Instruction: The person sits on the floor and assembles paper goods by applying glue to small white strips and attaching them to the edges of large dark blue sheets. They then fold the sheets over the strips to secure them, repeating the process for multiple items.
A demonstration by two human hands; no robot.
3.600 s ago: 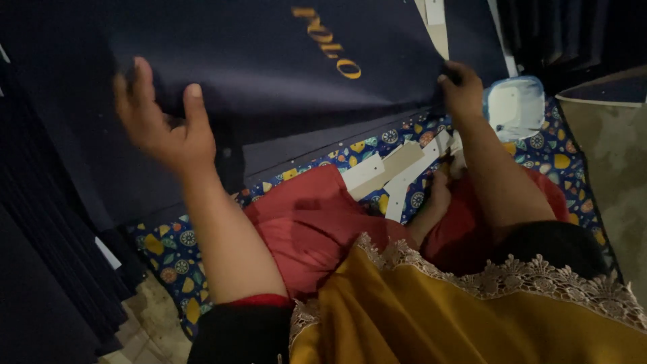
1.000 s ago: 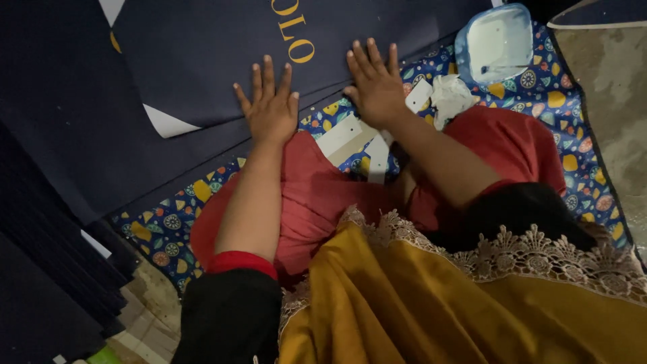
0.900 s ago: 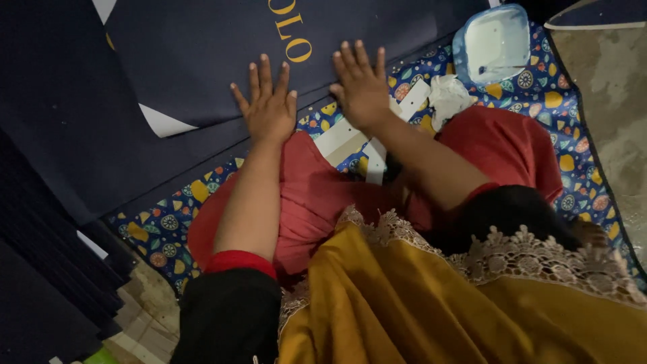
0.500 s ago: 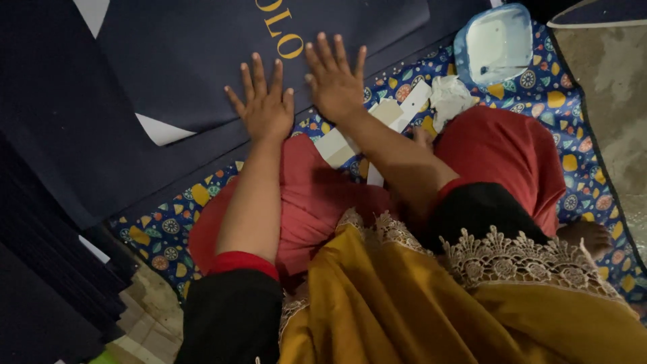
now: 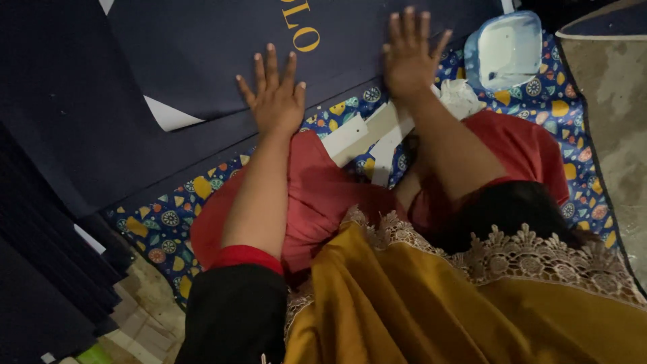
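A large dark navy sheet (image 5: 222, 47) with gold lettering lies flat on a patterned mat (image 5: 162, 222), on top of another navy sheet (image 5: 60, 121). My left hand (image 5: 275, 101) presses palm down on the sheet's near edge, fingers spread. My right hand (image 5: 410, 57) lies flat on the same sheet further right, fingers apart too. Neither hand holds anything. White card strips (image 5: 357, 135) lie on the mat between my arms, just below the sheet's edge.
A pale blue plastic tub (image 5: 505, 47) stands on the mat at the upper right, with crumpled white paper (image 5: 461, 98) beside it. A stack of dark sheets (image 5: 40, 269) fills the left side. Bare grey floor (image 5: 606, 87) lies to the right. My red-clothed knees are folded below.
Both hands have slid up and apart over the navy sheet, the right one further toward the tub. About three seconds earlier they gripped the sheet's edges and held it up.
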